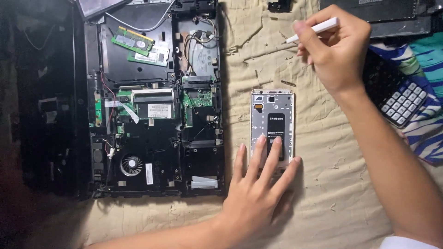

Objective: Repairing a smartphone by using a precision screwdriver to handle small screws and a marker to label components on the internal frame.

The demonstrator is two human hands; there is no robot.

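Opened laptop base (152, 99) fills the left half of the frame, w/ a round fan (131, 164) at lower left of its insides, green memory sticks (138, 45) near the top and a green circuit board (157, 108) mid-way. All lies on a wrinkled beige cloth (323, 184). A black calculator (399, 94) sits at the right edge on a blue patterned fabric (429, 133), partly behind the right forearm. Small screws & bits are scattered on the cloth above the phone; too small to tell apart.

Phone (272, 127), back cover off, lies flat at centre, just right of the laptop, black battery showing. Left hand (258, 189) comes up from bottom centre, fingers (260, 152) spread flat, pressing the phone's lower part; not clasping anything. Its palm hides the phone's bottom edge.

Right hand (334, 48), upper right of the frame, is pinched around a thin white tool (316, 28), tip pointing left, held up & well apart from the phone. Tool's far end is buried in the fist. Top right corner: dark device (383, 14), cut off by frame. Far left is too dark to make out.
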